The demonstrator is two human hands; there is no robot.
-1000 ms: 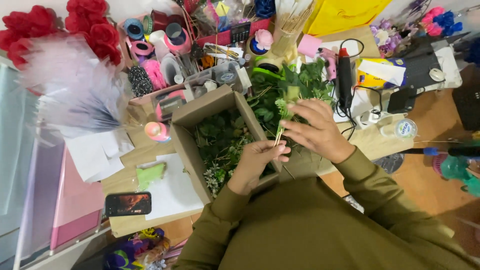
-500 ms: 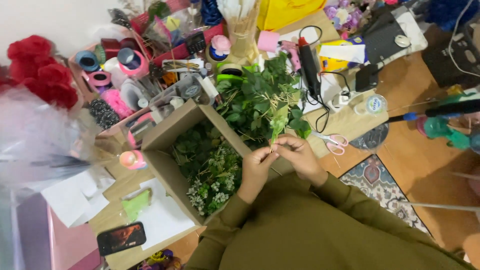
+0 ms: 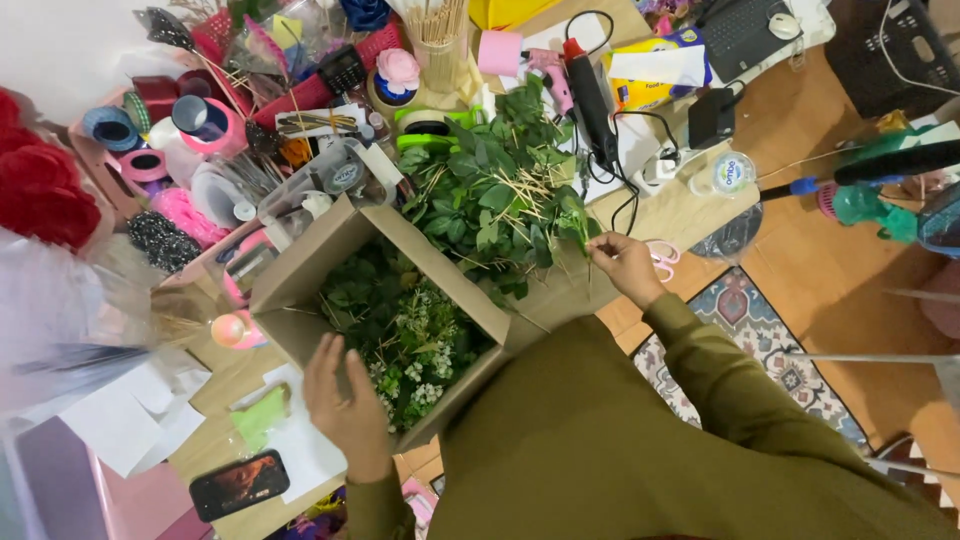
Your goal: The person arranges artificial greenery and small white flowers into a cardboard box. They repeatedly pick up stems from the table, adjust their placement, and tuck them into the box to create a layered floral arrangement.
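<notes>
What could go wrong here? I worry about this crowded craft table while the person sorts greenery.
The left hand rests on the brown cardboard box of green sprigs, which juts past the table edge and could tip. The right hand pinches a leafy stem from the pile of green leaves on thin wooden sticks; the sticks might prick fingers.

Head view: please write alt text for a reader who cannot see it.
A person's left hand reaches into a cardboard box of greenery, while the right hand pinches a thin stem at a pile of leafy sprigs on a cluttered craft table.
</notes>
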